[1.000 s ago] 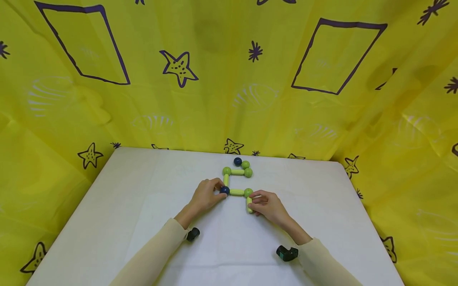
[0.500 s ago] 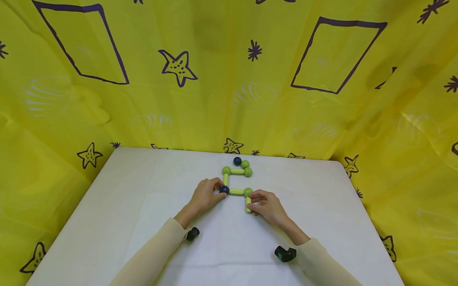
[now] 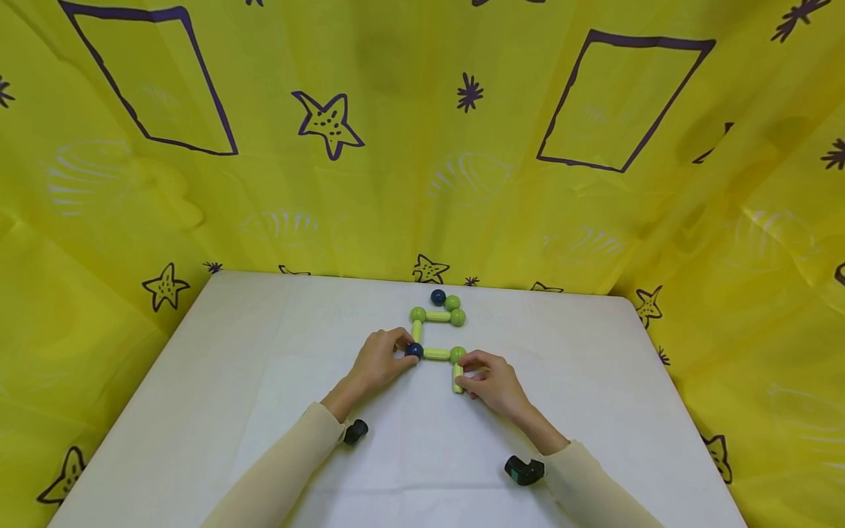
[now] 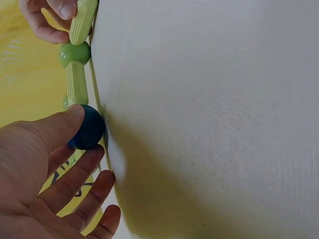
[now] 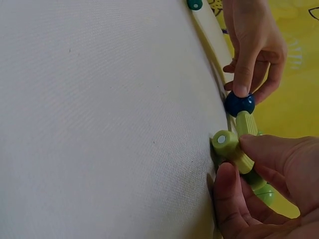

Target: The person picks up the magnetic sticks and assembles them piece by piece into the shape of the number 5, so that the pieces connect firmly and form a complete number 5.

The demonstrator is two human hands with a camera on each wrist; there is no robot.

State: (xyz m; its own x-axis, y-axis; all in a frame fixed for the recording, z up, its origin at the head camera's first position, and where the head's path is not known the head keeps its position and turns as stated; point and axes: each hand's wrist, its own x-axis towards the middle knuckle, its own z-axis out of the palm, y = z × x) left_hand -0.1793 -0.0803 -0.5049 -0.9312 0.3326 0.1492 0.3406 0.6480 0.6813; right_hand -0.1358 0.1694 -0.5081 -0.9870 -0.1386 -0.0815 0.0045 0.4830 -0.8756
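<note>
Light green rods and balls form an open shape on the white table [image 3: 317,455]. My left hand [image 3: 381,361] pinches the dark blue ball [image 4: 90,128] at its near left corner, thumb on one side and fingertips on the other. From that ball a green rod [image 3: 437,354] runs right to a green ball [image 3: 458,354]. A second rod [image 3: 417,331] leads away to the far green ball [image 3: 418,314]. Between thumb and fingers, my right hand [image 3: 494,381] pinches a green rod [image 5: 239,158] that points toward me from the right ball. Its near end shows a round silvery disc.
A far rod [image 3: 439,317] ends at another green ball [image 3: 458,317]. Beyond it sit one more green ball [image 3: 452,302] and a dark blue ball [image 3: 439,297], close together. A yellow patterned curtain [image 3: 389,205] rises behind the table and along its sides.
The right hand and its rod have shifted very slightly left, so the rod stands straighter below its ball. The left hand keeps its grip on the blue ball.
</note>
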